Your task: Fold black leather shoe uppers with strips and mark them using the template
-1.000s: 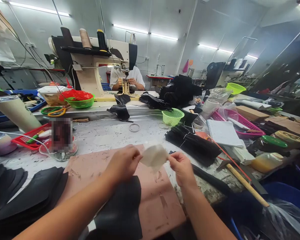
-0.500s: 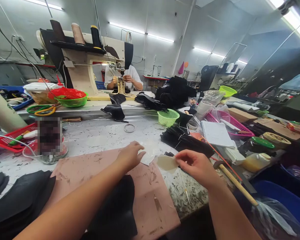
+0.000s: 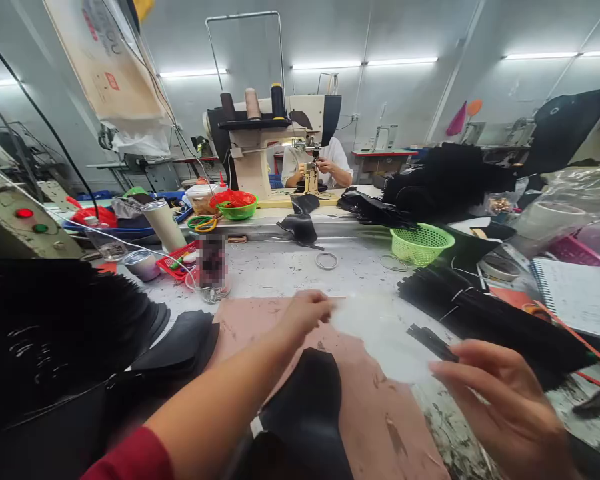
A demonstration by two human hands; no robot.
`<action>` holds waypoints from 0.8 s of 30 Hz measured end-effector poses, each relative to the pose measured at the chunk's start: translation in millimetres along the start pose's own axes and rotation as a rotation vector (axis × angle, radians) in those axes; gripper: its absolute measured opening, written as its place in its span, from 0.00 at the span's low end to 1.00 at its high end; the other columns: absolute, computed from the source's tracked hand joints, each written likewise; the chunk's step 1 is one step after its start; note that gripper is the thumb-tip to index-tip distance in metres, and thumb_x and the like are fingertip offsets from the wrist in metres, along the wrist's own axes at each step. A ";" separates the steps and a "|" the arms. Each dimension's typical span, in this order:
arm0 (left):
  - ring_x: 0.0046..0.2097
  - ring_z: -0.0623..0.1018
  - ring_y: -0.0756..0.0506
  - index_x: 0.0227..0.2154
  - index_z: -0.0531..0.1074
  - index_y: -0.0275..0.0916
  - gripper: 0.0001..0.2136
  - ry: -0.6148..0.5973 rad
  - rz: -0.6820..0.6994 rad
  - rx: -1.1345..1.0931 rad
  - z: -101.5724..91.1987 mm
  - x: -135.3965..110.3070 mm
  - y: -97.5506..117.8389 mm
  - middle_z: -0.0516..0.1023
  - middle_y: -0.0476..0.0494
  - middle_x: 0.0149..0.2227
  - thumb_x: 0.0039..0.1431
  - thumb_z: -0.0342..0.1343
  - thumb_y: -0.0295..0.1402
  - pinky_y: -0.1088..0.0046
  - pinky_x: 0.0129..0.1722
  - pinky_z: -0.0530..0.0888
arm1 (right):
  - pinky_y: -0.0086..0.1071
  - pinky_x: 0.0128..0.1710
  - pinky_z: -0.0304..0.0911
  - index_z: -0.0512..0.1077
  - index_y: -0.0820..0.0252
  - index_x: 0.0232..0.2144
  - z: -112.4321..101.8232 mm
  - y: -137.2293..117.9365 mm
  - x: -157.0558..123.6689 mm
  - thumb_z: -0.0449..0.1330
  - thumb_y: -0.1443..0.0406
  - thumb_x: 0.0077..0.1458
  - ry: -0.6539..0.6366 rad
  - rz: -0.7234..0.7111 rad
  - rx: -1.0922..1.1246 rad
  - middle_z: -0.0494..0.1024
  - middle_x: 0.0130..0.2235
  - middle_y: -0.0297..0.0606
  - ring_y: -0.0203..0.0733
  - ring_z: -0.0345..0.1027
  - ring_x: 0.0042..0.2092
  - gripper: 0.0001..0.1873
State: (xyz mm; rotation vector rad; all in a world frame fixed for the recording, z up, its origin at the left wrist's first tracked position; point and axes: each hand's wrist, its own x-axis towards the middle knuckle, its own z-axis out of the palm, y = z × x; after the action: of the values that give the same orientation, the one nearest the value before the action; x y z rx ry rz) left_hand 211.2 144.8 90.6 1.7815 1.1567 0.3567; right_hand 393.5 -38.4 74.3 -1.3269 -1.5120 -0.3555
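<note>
My left hand [image 3: 307, 312] pinches the near left edge of a thin white piece [image 3: 380, 333], held just above a pink mat [image 3: 380, 427]. At the piece's right edge, my right hand [image 3: 505, 400] is smeared by motion, and its thumb and forefinger close on that edge. A black leather piece [image 3: 305, 400] lies on the mat under my left forearm. Whether the white material is one sheet or two is lost in the blur.
A bundle of black strips [image 3: 480, 313] lies right of the mat, with a green basket [image 3: 420, 243] and a notebook [image 3: 580, 293] nearby. Stacked black pieces [image 3: 55, 333] fill the left. A metal ring [image 3: 327, 260] lies behind the mat. Another person [image 3: 330, 167] works at a sewing machine [image 3: 280, 133].
The view has swung left and dropped closer. My hands have moved apart, the right one toward me and to the right, with the white material spread between them.
</note>
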 end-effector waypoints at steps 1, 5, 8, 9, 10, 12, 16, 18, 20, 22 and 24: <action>0.37 0.75 0.48 0.42 0.68 0.35 0.12 0.069 -0.010 0.026 -9.5 3.7 -7.9 0.73 0.44 0.40 0.59 0.51 0.37 0.66 0.35 0.74 | 0.32 0.25 0.61 0.73 0.47 0.32 -5.6 1.5 -1.2 0.58 0.68 0.52 0.039 0.048 -0.020 0.67 0.34 0.35 0.37 0.63 0.29 0.08; 0.42 0.74 0.45 0.46 0.66 0.37 0.14 0.273 0.059 0.177 -32.7 16.9 -22.1 0.71 0.42 0.46 0.59 0.51 0.37 0.61 0.40 0.74 | 0.32 0.22 0.58 0.73 0.47 0.31 -14.8 9.2 -0.8 0.59 0.65 0.51 0.028 0.173 -0.014 0.69 0.28 0.34 0.38 0.63 0.26 0.05; 0.45 0.73 0.44 0.46 0.66 0.38 0.14 0.267 0.190 0.347 -18.4 24.7 -14.3 0.70 0.41 0.48 0.60 0.51 0.37 0.60 0.43 0.72 | 0.31 0.28 0.63 0.73 0.52 0.29 -3.0 9.7 0.4 0.59 0.65 0.51 -0.059 0.198 0.071 0.73 0.29 0.34 0.40 0.68 0.29 0.03; 0.45 0.73 0.44 0.46 0.67 0.38 0.13 0.223 0.229 0.409 -8.9 27.3 -10.9 0.70 0.41 0.48 0.59 0.51 0.36 0.60 0.43 0.72 | 0.31 0.29 0.64 0.74 0.53 0.28 2.5 8.8 0.0 0.59 0.64 0.50 -0.067 0.234 0.089 0.75 0.29 0.35 0.40 0.69 0.30 0.03; 0.45 0.73 0.44 0.46 0.67 0.38 0.13 0.167 0.260 0.469 1.2 29.9 -8.3 0.70 0.41 0.48 0.59 0.51 0.36 0.60 0.43 0.72 | 0.31 0.29 0.65 0.74 0.54 0.26 7.9 7.8 -1.0 0.60 0.63 0.50 -0.068 0.291 0.097 0.76 0.28 0.36 0.40 0.69 0.30 0.04; 0.44 0.74 0.45 0.46 0.67 0.37 0.13 0.044 0.298 0.577 19.3 34.4 -6.0 0.71 0.41 0.47 0.59 0.52 0.36 0.60 0.42 0.73 | 0.31 0.29 0.66 0.75 0.56 0.24 16.6 6.4 -4.6 0.61 0.60 0.47 -0.065 0.470 0.121 0.77 0.27 0.37 0.41 0.70 0.29 0.07; 0.44 0.73 0.44 0.45 0.67 0.37 0.13 -0.082 0.325 0.698 28.9 37.2 -9.2 0.71 0.41 0.47 0.59 0.52 0.36 0.59 0.42 0.72 | 0.32 0.26 0.66 0.72 0.60 0.25 22.8 7.3 -14.7 0.67 0.57 0.35 -0.003 0.923 0.303 0.75 0.24 0.36 0.41 0.69 0.26 0.15; 0.45 0.73 0.44 0.45 0.67 0.37 0.14 -0.070 0.324 0.704 19.9 33.3 -11.0 0.70 0.41 0.48 0.58 0.52 0.36 0.59 0.43 0.72 | 0.31 0.25 0.66 0.70 0.60 0.28 23.8 6.7 -19.8 0.70 0.57 0.30 0.046 1.068 0.433 0.73 0.22 0.34 0.40 0.69 0.25 0.21; 0.44 0.73 0.44 0.43 0.67 0.36 0.13 -0.042 0.309 0.671 7.5 24.0 -13.0 0.71 0.42 0.46 0.58 0.53 0.36 0.59 0.43 0.71 | 0.30 0.25 0.65 0.69 0.61 0.30 26.6 3.8 -25.1 0.71 0.58 0.28 0.052 1.157 0.549 0.72 0.22 0.32 0.38 0.67 0.24 0.25; 0.40 0.73 0.45 0.37 0.68 0.36 0.08 -0.027 0.284 0.597 -3.0 8.8 -16.8 0.72 0.44 0.39 0.56 0.53 0.34 0.61 0.40 0.71 | 0.30 0.24 0.64 0.69 0.61 0.30 32.1 -1.7 -31.1 0.71 0.57 0.28 0.018 1.229 0.654 0.71 0.22 0.32 0.36 0.66 0.23 0.25; 0.35 0.72 0.45 0.30 0.67 0.37 0.04 -0.042 0.242 0.489 -7.7 -10.2 -23.1 0.72 0.47 0.31 0.55 0.52 0.33 0.64 0.36 0.70 | 0.29 0.23 0.63 0.68 0.61 0.28 39.8 -8.6 -37.0 0.71 0.57 0.29 -0.018 1.294 0.763 0.71 0.23 0.32 0.34 0.65 0.23 0.24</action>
State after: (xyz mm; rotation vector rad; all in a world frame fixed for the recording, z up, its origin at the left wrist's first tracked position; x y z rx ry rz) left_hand 188.2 142.9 77.9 2.3554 1.0591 0.1821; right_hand 360.6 -31.0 30.9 -1.3518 -0.4340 0.9562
